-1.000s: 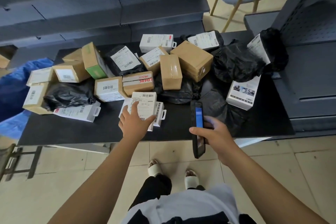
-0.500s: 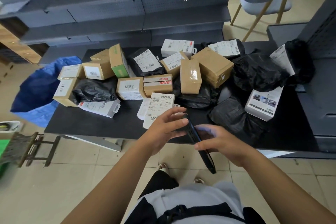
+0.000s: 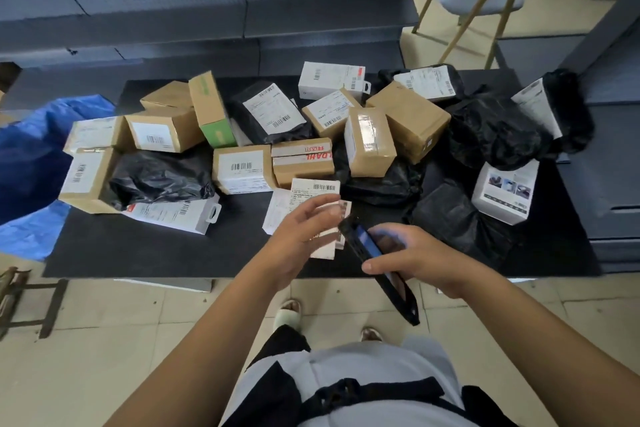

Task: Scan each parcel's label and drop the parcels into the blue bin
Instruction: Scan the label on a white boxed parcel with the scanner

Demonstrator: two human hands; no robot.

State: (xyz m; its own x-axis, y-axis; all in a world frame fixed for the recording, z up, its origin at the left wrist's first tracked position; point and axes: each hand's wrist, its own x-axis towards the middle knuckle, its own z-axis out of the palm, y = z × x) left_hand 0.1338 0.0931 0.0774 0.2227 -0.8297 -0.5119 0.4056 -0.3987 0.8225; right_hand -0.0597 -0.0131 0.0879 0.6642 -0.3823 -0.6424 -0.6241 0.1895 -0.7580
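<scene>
Black table point(image 3: 138, 253): parcels; right hand point(image 3: 412, 258) grips scanner point(image 3: 367, 246).

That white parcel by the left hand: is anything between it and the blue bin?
Yes. The white parcel lies mid-table; the blue bin is off the table's left end. Between them lie a flat white box, a black bag and cardboard boxes; lifting clears them.

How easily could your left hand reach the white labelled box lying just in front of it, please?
Probably easily: the left hand hovers open right over the white labelled box, whose top is uncovered. Only the black handheld scanner, gripped in the right hand, sits close alongside.
</scene>
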